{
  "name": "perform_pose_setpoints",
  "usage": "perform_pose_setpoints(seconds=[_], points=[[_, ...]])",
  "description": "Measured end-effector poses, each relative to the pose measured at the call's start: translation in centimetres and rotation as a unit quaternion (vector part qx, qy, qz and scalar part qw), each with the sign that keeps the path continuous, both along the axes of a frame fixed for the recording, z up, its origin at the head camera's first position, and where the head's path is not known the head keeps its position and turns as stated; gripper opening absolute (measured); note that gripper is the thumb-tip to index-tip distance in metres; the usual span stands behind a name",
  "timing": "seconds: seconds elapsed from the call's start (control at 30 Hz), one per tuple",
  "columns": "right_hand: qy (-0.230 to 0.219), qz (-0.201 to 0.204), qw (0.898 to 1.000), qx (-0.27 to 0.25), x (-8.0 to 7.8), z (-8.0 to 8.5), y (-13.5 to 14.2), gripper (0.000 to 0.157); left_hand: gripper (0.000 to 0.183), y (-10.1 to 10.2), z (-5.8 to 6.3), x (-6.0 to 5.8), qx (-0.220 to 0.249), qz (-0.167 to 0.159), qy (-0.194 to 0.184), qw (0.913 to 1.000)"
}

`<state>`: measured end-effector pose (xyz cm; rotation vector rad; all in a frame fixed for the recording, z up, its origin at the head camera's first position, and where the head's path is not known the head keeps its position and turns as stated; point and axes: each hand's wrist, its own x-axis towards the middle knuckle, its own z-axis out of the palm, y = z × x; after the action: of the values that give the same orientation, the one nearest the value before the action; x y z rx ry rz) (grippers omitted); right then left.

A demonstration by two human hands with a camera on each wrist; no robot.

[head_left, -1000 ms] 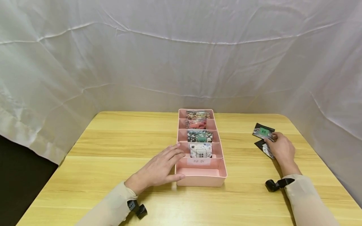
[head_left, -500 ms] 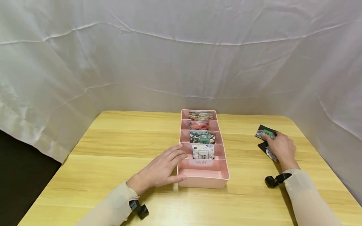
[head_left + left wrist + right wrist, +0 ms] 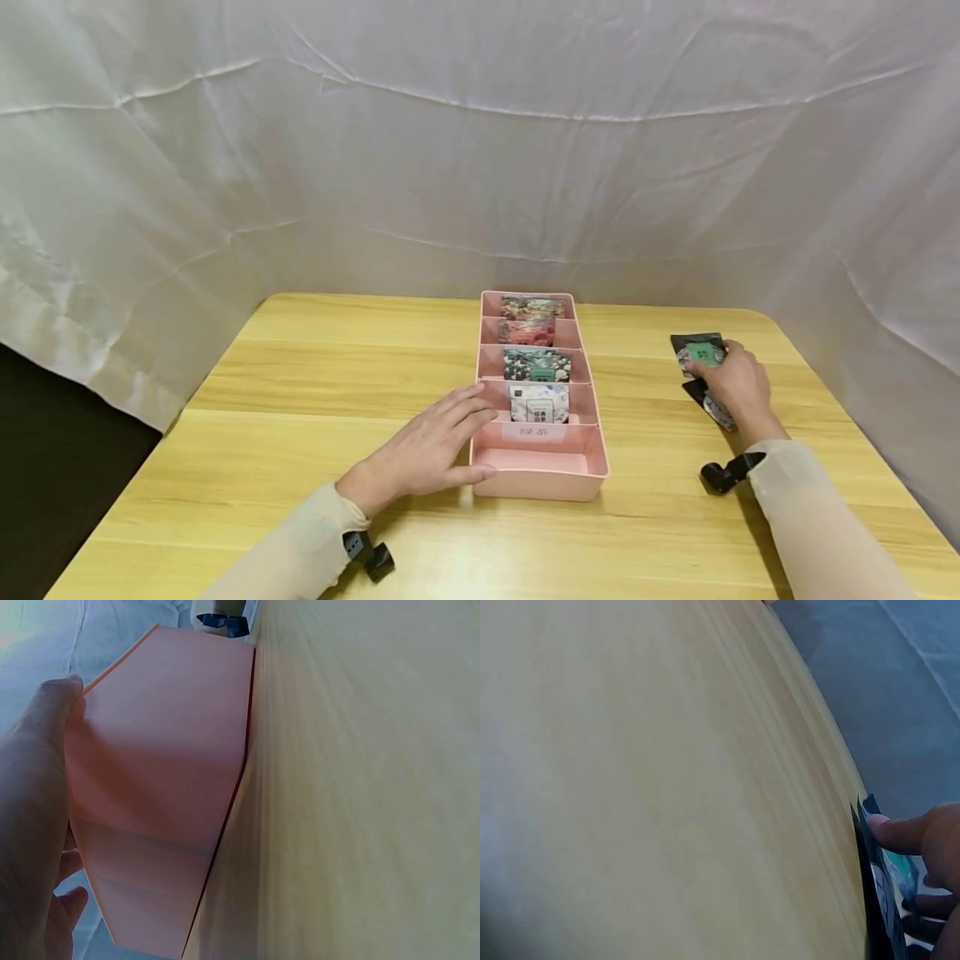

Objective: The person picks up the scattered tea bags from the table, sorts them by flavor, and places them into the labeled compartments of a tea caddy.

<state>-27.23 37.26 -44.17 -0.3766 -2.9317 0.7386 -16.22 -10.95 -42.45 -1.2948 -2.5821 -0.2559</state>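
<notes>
My right hand [image 3: 741, 385] pinches a dark tea packet [image 3: 702, 355] with a green label, thumb on its front and fingers at its right edge. Under that hand a second dark packet [image 3: 712, 406] with a whitish pattern is partly hidden. My left hand [image 3: 420, 454] lies along the left side of a pink divided box [image 3: 536, 485], fingers fairly straight at its rim. In the left wrist view the thumb touches the top edge of the box wall [image 3: 161, 750]. The right wrist view has the packets edge-on beside the thumb [image 3: 900, 832].
Four compartments of the box hold packets: a white one [image 3: 539, 403], a dark green one [image 3: 537, 365], a red one [image 3: 527, 331] and a multicoloured one [image 3: 533, 307]. A paper label [image 3: 532, 432] marks the front divider. Pale curtains [image 3: 480, 167] hang behind the wooden table [image 3: 337, 350].
My right hand has taken hold of the green-labelled packet and turned it straighter, shifting it slightly left. The left hand stays at the box. The head view has shifted slightly.
</notes>
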Motion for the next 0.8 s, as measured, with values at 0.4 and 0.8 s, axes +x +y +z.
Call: perform_pose_setpoints(seconds=[0.4,0.8], points=[[0.049,-0.004,0.997,-0.064,0.6,-0.2,-0.1,0.091,0.080,0.0,-0.1,0.1,0.005,-0.003,-0.001,1.0000],[0.064,0.008,0.994,-0.093,1.1,0.1,-1.0,0.052,0.081,0.0,-0.1,0.0,0.001,0.000,0.001,1.0000]])
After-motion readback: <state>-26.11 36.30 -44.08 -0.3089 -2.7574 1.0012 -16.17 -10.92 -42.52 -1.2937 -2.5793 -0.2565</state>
